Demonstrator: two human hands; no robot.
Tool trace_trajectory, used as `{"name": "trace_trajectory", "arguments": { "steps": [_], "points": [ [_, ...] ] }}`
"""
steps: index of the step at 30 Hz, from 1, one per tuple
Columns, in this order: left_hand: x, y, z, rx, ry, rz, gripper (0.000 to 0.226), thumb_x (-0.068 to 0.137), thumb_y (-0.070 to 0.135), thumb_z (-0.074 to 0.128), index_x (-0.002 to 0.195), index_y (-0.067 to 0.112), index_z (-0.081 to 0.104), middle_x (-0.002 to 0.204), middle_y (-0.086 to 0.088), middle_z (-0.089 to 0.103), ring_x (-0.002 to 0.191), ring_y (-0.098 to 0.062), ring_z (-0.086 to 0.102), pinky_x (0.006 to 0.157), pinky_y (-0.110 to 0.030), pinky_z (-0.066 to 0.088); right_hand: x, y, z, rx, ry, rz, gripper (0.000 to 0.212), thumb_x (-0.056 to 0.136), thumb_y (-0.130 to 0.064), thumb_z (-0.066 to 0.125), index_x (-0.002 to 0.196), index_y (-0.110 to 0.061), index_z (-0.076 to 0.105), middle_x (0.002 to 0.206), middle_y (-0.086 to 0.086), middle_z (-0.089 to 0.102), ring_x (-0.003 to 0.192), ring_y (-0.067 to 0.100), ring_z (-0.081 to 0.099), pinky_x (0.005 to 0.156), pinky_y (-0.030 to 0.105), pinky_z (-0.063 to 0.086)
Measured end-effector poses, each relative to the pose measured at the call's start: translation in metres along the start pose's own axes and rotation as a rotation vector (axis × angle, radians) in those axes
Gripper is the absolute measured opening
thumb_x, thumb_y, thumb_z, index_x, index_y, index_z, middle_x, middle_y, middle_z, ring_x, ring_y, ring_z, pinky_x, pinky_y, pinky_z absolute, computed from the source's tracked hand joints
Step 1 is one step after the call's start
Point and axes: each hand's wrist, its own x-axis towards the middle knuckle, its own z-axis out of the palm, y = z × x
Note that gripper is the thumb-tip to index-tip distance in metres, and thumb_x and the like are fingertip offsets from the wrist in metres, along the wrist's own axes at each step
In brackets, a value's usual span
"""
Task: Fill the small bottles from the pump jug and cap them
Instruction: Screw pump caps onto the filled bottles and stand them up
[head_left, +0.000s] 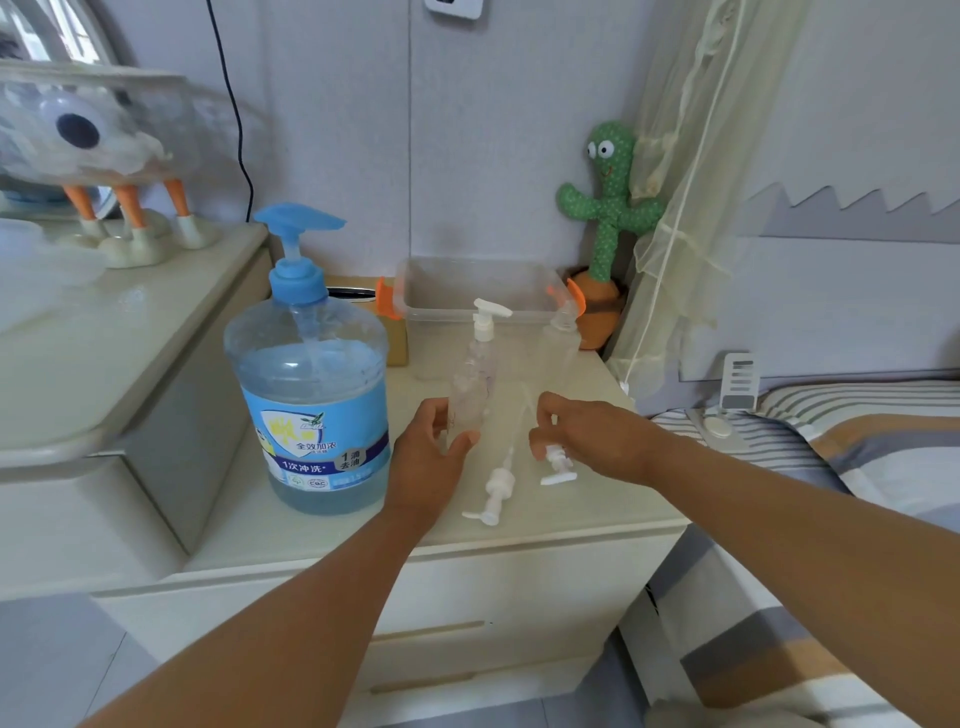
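Left grip (431, 457) curls round the capped small bottle (475, 374); right grip (597, 436) pinches 1 loose pump cap (558, 467) on the counter (571, 519).

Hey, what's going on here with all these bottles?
A person is working on small bottles at a cabinet. The left hand grips the capped bottle near its base; the right hand holds a loose pump cap. A second cap lies on the cabinet, an open bottle stands behind, and the pump jug stands untouched.

Base of bottle (472, 379) hidden behind left hand (423, 462), wall socket (453, 6) cropped
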Motion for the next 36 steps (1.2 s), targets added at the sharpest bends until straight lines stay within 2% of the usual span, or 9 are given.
{"name": "trace_trajectory", "arguments": {
  "steps": [3,7,12,17,19,22,25,28,36],
  "points": [
    [0.000,0.000,0.000,0.012,-0.004,0.000,0.038,0.092,0.024,0.065,0.127,0.020,0.051,0.123,0.007,0.062,0.112,-0.012,0.057,0.095,-0.026,0.045,0.006,0.001,0.004,-0.051,-0.002,-0.066,0.025,0.097,-0.018,0.042,0.112,-0.025,0.060,0.119,0.000,0.051,0.101,0.024,0.053,0.076,0.026,0.035],
    [0.001,0.001,0.000,0.013,-0.001,-0.002,0.039,0.092,0.025,0.066,0.128,0.020,0.051,0.124,0.007,0.061,0.112,-0.012,0.057,0.095,-0.025,0.045,-0.005,0.001,0.003,-0.034,0.040,-0.157,0.025,0.095,-0.011,0.046,0.112,-0.027,0.054,0.119,-0.005,0.049,0.096,0.019,0.051,0.077,0.031,0.045],
    [0.000,0.001,0.000,0.018,-0.003,-0.012,0.040,0.092,0.026,0.066,0.129,0.020,0.051,0.124,0.007,0.061,0.112,-0.012,0.057,0.096,-0.026,0.045,-0.013,-0.007,-0.007,0.125,0.151,-0.128,0.021,0.096,-0.013,0.046,0.112,-0.024,0.053,0.115,-0.009,0.052,0.097,0.013,0.053,0.080,0.028,0.045],
    [-0.001,0.004,-0.002,0.002,-0.009,-0.018,0.038,0.091,0.024,0.066,0.127,0.019,0.052,0.123,0.007,0.063,0.112,-0.013,0.058,0.095,-0.026,0.045,-0.017,-0.019,-0.031,0.390,0.448,-0.070,0.016,0.096,-0.016,0.052,0.111,-0.018,0.055,0.103,-0.010,0.060,0.085,0.009,0.058,0.078,0.023,0.048],
    [-0.001,0.003,-0.001,-0.009,-0.013,-0.031,0.037,0.091,0.024,0.066,0.125,0.020,0.053,0.120,0.008,0.064,0.112,-0.012,0.059,0.094,-0.026,0.046,-0.014,-0.023,-0.043,0.479,0.555,-0.027,0.017,0.093,-0.015,0.057,0.110,-0.018,0.055,0.102,-0.008,0.065,0.086,0.007,0.061,0.079,0.027,0.051],
    [-0.002,0.004,-0.002,-0.020,-0.006,-0.038,0.035,0.090,0.025,0.067,0.123,0.022,0.054,0.117,0.010,0.065,0.110,-0.011,0.059,0.093,-0.026,0.046,-0.010,-0.031,-0.068,0.629,0.741,0.012,0.020,0.092,-0.016,0.060,0.109,-0.024,0.055,0.099,-0.010,0.066,0.088,0.003,0.062,0.079,0.019,0.051],
    [-0.002,0.004,-0.002,-0.014,-0.008,-0.037,0.035,0.090,0.025,0.066,0.123,0.022,0.054,0.118,0.009,0.065,0.110,-0.011,0.059,0.093,-0.026,0.046,-0.004,-0.037,-0.091,0.835,0.860,0.064,0.016,0.092,-0.018,0.059,0.106,-0.023,0.055,0.099,-0.003,0.068,0.094,0.013,0.065,0.082,0.031,0.054],
    [-0.002,0.005,-0.002,-0.016,-0.012,-0.032,0.034,0.090,0.026,0.066,0.122,0.022,0.054,0.117,0.010,0.065,0.109,-0.011,0.059,0.092,-0.025,0.046,0.005,-0.042,-0.105,0.986,0.902,0.065,0.018,0.093,-0.013,0.057,0.111,-0.010,0.055,0.099,0.004,0.070,0.093,0.022,0.067,0.081,0.039,0.056],
    [-0.001,0.004,-0.003,-0.031,-0.026,-0.026,0.031,0.090,0.027,0.067,0.119,0.024,0.054,0.113,0.012,0.064,0.106,-0.009,0.058,0.089,-0.023,0.044,0.025,-0.054,-0.105,1.046,0.847,0.103,0.019,0.094,-0.012,0.056,0.112,-0.007,0.054,0.100,0.010,0.070,0.088,0.021,0.068,0.078,0.032,0.057]
  ]
}}
